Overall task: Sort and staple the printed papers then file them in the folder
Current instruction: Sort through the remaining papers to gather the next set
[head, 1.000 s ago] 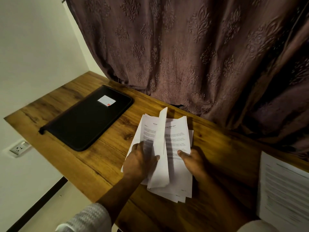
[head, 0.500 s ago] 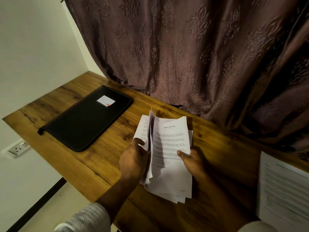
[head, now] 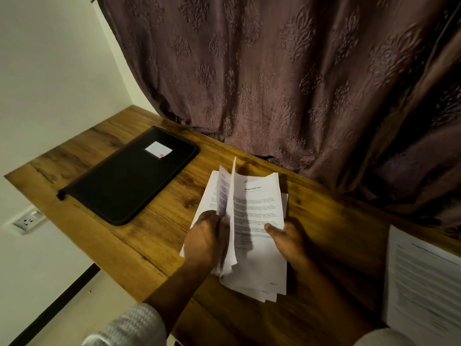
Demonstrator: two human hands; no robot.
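The loose stack of white printed papers (head: 259,248) sits at the near middle of the brown wooden desk (head: 154,245), its lower corners fanned out unevenly. The left hand (head: 207,240) pinches several sheets at the stack's left side, and 1 thin sheet (head: 233,196) stands up on edge above the fingers. The right hand (head: 287,238) grips the right edge, with its thumb pressed on the top page. That page carries a bold heading which seems to read "Sample Health Report", though blur makes the lines under it unreadable.

To the left, well apart from the stack, a black zipped rectangular folder (head: 129,178) lies closed and flat. It bears a small white label (head: 158,149) with a red mark, and the writing on the label is too small to read. Bare wood lies open between folder and stack. At the right edge of the view rests a second pile of printed white sheets (head: 424,283), with a strip of bare wood before it. The desk's far edge runs under a mauve embossed curtain (head: 274,83). Below its left edge, a white wall socket (head: 27,221) sits in the pale wall.
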